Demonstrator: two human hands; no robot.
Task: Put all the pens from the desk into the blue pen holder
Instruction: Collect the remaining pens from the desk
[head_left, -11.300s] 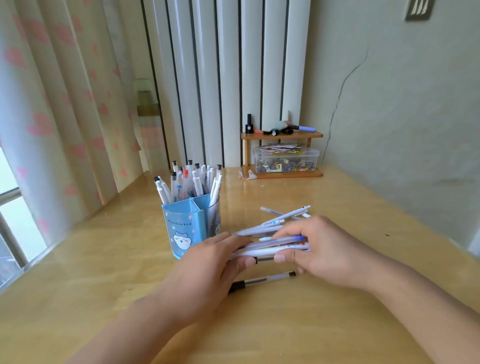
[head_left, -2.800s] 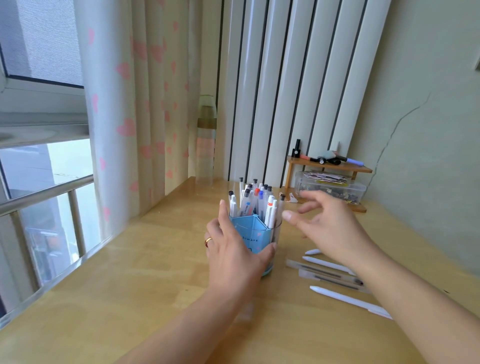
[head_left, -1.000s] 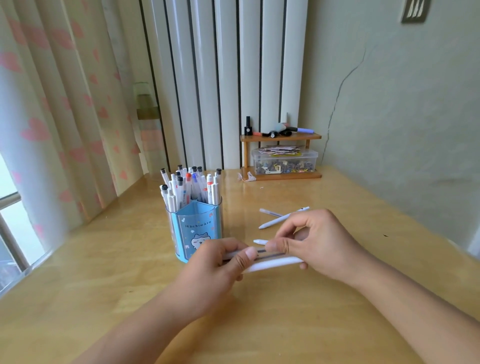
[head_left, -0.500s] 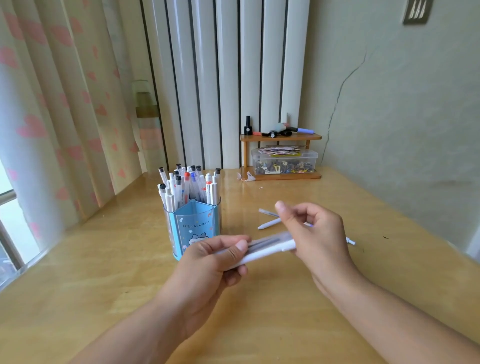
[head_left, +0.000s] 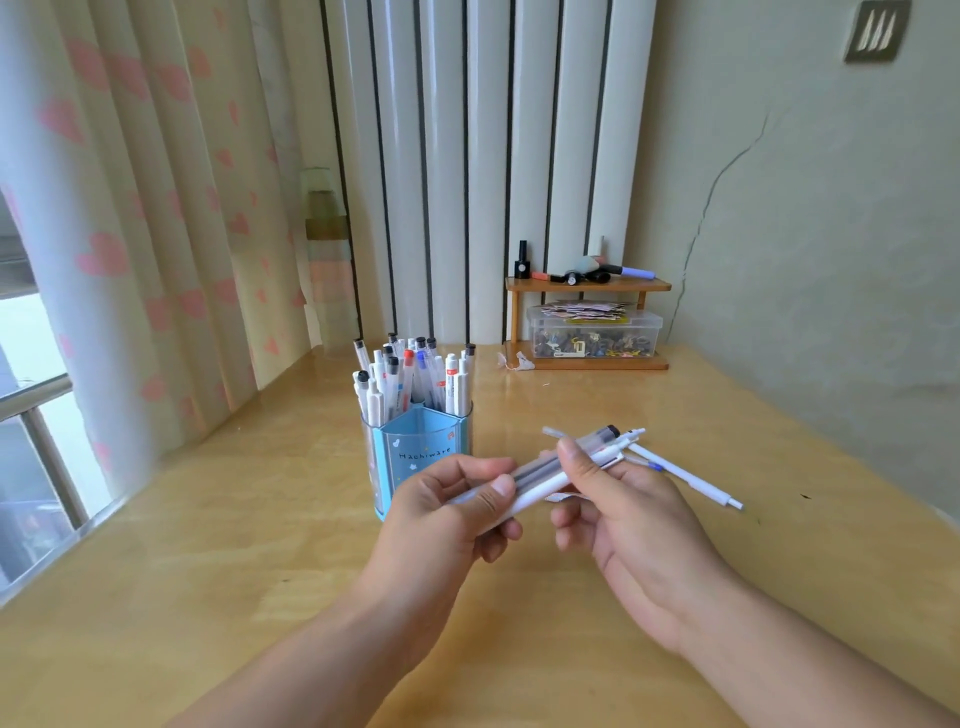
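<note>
Over wooden desk (head_left: 260, 545), both hands' grip holds white and translucent pens (head_left: 550, 470) near full blue holder (head_left: 423, 457)

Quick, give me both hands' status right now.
Left hand: grips the bundle of pens.
Right hand: pinches the same bundle near its far end.
</note>
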